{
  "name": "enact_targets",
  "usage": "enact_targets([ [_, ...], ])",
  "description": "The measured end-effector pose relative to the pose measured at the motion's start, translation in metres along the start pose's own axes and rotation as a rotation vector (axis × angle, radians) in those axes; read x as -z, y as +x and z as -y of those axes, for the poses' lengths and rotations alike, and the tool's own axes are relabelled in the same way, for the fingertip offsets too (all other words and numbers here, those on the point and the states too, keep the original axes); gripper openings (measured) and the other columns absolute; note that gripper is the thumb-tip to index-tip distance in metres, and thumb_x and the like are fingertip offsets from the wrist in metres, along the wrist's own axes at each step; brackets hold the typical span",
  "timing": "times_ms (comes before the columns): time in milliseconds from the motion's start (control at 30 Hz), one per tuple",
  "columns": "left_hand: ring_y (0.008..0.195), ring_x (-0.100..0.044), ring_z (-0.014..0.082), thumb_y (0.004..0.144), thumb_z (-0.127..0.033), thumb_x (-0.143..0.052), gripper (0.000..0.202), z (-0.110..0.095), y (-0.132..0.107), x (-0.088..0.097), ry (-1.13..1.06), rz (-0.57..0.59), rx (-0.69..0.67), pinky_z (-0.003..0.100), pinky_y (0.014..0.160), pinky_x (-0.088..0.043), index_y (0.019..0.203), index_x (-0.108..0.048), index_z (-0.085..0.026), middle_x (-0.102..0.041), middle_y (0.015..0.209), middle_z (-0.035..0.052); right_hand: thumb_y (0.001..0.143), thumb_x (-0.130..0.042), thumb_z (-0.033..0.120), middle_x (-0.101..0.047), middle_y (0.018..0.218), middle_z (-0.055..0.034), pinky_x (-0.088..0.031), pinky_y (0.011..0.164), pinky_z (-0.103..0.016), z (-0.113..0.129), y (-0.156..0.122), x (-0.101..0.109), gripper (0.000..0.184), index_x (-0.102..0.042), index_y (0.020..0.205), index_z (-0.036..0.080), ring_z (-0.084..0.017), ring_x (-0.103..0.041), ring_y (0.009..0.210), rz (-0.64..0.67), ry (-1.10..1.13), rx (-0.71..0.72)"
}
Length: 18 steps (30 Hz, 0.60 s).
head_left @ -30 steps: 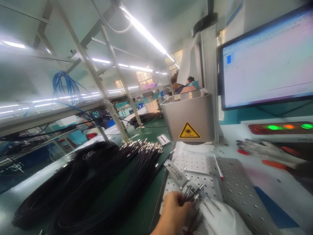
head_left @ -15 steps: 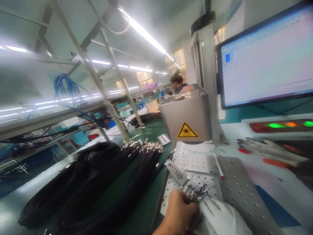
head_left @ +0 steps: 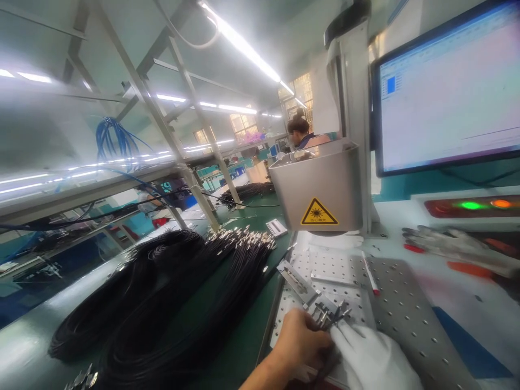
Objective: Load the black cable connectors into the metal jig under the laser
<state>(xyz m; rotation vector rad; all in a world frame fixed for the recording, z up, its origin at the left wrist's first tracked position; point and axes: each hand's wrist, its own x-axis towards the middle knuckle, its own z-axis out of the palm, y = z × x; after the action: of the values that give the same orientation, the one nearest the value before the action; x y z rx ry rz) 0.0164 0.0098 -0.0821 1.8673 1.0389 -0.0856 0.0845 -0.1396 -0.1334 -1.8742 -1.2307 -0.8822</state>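
My bare left hand (head_left: 300, 338) is closed, fingers bent, around black cables with metal plug ends (head_left: 340, 314) that stick up between my hands. My right hand (head_left: 371, 352), in a white glove, presses its closed fingers against the same cables from the right. Just beyond my fingers lies a narrow metal fixture (head_left: 298, 281), set aslant on the perforated plate (head_left: 329, 265). My hands cover the fixture's near end and part of the cables, so how many there are I cannot tell.
A grey laser head (head_left: 320, 187) with a yellow warning sign overhangs the plate. Big bundles of black cable (head_left: 162, 303) lie on the green table to the left. A red-capped marker (head_left: 370, 273), used gloves (head_left: 455, 246) and a monitor (head_left: 450, 97) are on the right. Another person (head_left: 303, 132) sits behind.
The whole view has shifted slightly, so the surroundings appear farther right. Both hands stay together at the cable ends, with only small finger movement.
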Motion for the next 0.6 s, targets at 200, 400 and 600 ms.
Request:
enact_targets([
  [200, 0.07, -0.048, 0.017, 0.055, -0.025, -0.078, 0.024, -0.016, -0.006, 0.013, 0.296, -0.051, -0.187, 0.027, 0.064, -0.032, 0.056, -0.055, -0.02, -0.05, 0.062, -0.003, 0.071, -0.051, 0.015, -0.066, 0.096, 0.0026, -0.038, 0.069, -0.036, -0.001, -0.004, -0.005, 0.031, -0.061, 0.099, 0.024, -0.019, -0.058, 0.081, 0.091, 0.04, -0.058],
  [400, 0.062, -0.042, 0.0136, 0.055, -0.027, -0.08, 0.027, -0.015, 0.001, 0.018, 0.243, 0.056, -0.187, 0.027, 0.06, -0.027, 0.055, -0.053, -0.02, -0.042, 0.053, -0.0065, 0.068, -0.055, 0.016, -0.065, 0.091, 0.0036, -0.039, 0.065, -0.034, -0.006, -0.009, -0.009, 0.033, -0.063, 0.098, 0.027, -0.018, -0.057, 0.077, 0.147, 0.021, -0.05],
  [600, 0.05, -0.038, 0.0101, 0.076, -0.034, -0.057, 0.022, -0.008, -0.011, 0.04, -0.071, 0.037, -0.247, 0.026, 0.052, -0.028, 0.061, -0.049, -0.02, -0.045, 0.05, -0.0051, 0.066, -0.061, 0.025, -0.064, 0.101, 0.0006, -0.045, 0.059, -0.031, -0.013, -0.015, -0.017, 0.035, -0.068, 0.1, 0.032, -0.017, -0.059, 0.072, 0.235, -0.093, -0.018],
])
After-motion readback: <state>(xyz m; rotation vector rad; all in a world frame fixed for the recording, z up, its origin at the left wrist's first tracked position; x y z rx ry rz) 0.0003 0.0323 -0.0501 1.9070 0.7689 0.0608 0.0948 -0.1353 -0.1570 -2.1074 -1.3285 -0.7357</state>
